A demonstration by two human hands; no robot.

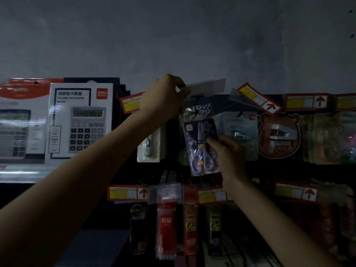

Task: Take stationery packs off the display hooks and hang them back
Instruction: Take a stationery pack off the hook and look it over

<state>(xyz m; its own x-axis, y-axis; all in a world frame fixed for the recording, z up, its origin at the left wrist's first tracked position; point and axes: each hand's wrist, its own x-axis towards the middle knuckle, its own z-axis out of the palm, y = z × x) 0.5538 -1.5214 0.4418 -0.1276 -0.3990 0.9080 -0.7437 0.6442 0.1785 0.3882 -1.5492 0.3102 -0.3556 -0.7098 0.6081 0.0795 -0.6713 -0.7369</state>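
A clear pack of purple scissors (200, 149) hangs in front of the dark display wall, its printed top near a black hook (197, 99). My right hand (227, 157) pinches the pack's right side at mid height. My left hand (165, 95) is raised at the hook and pinches the flipped-up clear price-tag flap (208, 86) above it. Whether the pack's hole sits on the hook is hidden by the dim light.
Boxed calculators (81, 120) stand on a shelf at the left. Stapler packs (240, 135) and a bear-shaped pack (279, 135) hang to the right. Red price tags (306, 102) top each hook. Pen refill packs (166, 226) hang in the lower row.
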